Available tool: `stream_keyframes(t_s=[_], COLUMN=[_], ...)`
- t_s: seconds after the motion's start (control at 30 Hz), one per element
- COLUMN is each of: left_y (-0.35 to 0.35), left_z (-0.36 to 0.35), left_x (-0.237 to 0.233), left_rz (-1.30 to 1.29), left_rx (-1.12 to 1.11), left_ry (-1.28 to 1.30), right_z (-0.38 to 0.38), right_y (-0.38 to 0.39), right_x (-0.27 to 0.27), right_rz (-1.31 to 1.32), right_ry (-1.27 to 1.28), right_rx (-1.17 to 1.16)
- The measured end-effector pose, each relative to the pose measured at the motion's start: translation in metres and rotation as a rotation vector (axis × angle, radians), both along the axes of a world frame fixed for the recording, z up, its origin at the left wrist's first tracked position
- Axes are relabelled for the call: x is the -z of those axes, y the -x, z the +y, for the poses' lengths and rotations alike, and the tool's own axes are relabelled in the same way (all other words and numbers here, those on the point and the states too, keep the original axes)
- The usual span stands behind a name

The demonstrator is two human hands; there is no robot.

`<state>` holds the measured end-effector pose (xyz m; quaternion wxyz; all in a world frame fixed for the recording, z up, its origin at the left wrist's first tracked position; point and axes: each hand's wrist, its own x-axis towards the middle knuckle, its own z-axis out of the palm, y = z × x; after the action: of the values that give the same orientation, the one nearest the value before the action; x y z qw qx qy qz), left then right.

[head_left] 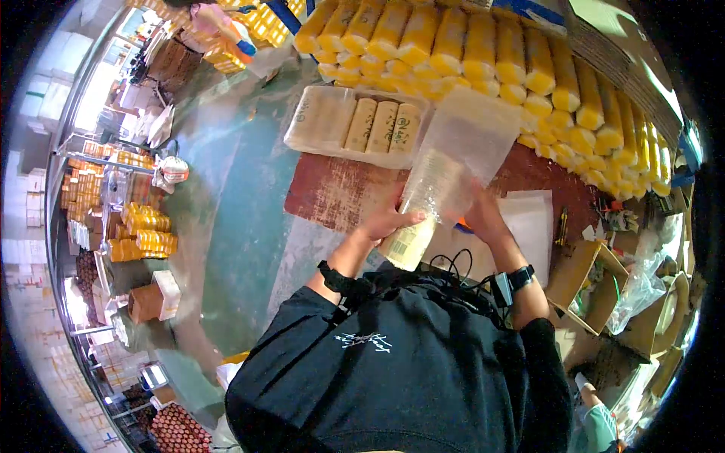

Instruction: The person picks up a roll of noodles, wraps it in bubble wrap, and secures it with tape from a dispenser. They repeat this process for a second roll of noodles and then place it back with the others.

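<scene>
Over table (332,189), left hand (389,223), right hand (483,219) clasp roll (410,243).

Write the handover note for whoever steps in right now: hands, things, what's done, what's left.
Left hand: fingers closed around the roll at the mouth of the clear bag.
Right hand: grips the bag's other side.
Done: the roll seems partly inside the bag. A pack holding three rolls lies on the table behind.
Left: the roll's lower end is not yet in. Yellow rolls are stacked beyond.
</scene>
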<state>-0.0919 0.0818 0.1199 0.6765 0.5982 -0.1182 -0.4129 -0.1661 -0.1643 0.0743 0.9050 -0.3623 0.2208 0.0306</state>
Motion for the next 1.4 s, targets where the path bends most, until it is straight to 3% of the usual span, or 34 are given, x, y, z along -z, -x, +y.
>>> stream_keyframes(t_s=[0.03,0.13,0.23,0.33,0.37,0.47,0.57,0.67,0.73,0.8,0.9,0.97,1.13,1.4], left_y=[0.001,0.007,0.002,0.003,-0.009,-0.026,-0.029,-0.014,0.003,0.015,0.015,0.009,0.007,0.020], left_z=[-0.001,-0.002,0.000,0.014,0.037,0.086,0.084,0.051,0.042,0.043,0.055,0.054,0.070,0.073], left_x=[-0.007,0.006,0.057,0.060,0.057,0.066,0.103,0.188,0.112,0.098,0.158,0.178,0.194,0.197], left_rz=[0.049,0.101,0.257,0.524,0.427,0.463,0.801,0.807,0.604,0.526,0.721,1.028,1.048,1.176], left_rx=[0.010,-0.058,-0.074,0.001,0.208,0.204,-0.246,-0.157,-0.161,-0.190,-0.223,-0.211,-0.109,-0.125], left_ry=[-0.023,-0.094,-0.101,-0.137,-0.275,-0.150,0.004,0.411,0.063,-0.073,-0.009,0.001,-0.034,0.023], right_z=[0.006,0.031,0.057,0.062,0.062,0.066,0.072,0.088,0.098,0.101,0.108,0.107,0.086,0.080], right_y=[-0.003,-0.023,-0.033,-0.040,-0.040,-0.042,-0.033,-0.026,-0.017,-0.012,-0.014,-0.009,-0.005,-0.021], right_x=[-0.008,-0.008,-0.005,0.033,0.035,0.043,0.053,0.071,0.104,0.118,0.113,0.115,0.131,0.099], right_rz=[-0.099,-0.065,0.082,0.136,0.172,0.276,0.379,0.466,0.487,0.514,0.522,0.556,0.505,0.613], right_ry=[-0.320,-0.303,-0.245,-0.329,-0.322,-0.221,-0.035,-0.021,-0.039,-0.074,-0.025,-0.073,-0.346,-0.252], right_rx=[-0.054,-0.080,-0.087,-0.244,-0.274,-0.361,-0.463,-0.566,-0.607,-0.662,-0.681,-0.694,-0.718,-0.702])
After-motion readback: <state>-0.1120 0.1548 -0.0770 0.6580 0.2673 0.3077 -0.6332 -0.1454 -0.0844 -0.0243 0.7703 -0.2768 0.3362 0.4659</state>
